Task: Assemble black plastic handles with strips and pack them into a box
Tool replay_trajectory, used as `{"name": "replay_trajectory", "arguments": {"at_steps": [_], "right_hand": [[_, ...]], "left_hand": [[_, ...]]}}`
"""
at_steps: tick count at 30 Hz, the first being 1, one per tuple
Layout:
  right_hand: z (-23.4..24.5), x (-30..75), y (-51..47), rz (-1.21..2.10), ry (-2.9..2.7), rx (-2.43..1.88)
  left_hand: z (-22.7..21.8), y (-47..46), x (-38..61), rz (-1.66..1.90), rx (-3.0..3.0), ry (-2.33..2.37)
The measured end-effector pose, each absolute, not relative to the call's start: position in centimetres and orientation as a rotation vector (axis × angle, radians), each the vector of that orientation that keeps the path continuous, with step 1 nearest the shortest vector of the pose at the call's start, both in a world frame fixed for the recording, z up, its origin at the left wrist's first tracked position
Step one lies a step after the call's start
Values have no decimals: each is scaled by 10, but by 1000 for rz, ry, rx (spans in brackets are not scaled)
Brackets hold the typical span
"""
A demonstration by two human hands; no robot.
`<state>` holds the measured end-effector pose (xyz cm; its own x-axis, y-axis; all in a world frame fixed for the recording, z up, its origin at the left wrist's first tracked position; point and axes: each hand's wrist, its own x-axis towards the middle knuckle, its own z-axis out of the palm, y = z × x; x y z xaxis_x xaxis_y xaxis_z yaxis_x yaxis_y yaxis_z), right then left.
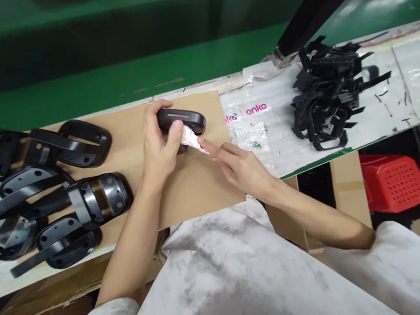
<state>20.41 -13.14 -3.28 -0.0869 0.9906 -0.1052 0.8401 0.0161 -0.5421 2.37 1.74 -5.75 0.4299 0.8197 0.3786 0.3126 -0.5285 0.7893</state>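
My left hand [160,141] is closed round a black oblong plastic part [183,119], thumb pressed on its near side, holding it on a brown cardboard sheet [197,182]. A small crumpled white cloth [191,139] lies against the part's near edge. My right hand [237,165] pinches that cloth, fingers pressed together and pointing left toward the part. Both forearms are bare, with white sleeves at the elbows.
Several black plastic parts with straps [54,187] lie piled at the left of the bench. A heap of black plastic offcuts [329,91] rests on clear printed bags [254,121] to the right. A red perforated basket [393,183] stands below the bench. A green conveyor [118,82] runs behind.
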Motion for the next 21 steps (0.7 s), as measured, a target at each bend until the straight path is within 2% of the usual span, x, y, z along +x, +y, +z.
{"name": "replay_trajectory", "arguments": {"at_steps": [11, 21], "right_hand": [[-26, 204, -135, 783, -1957, -1873], [-23, 211, -132, 723, -2065, -1902]], "left_hand": [[-56, 15, 24, 1042, 2079, 944], [-58, 14, 25, 1050, 2044, 945]]}}
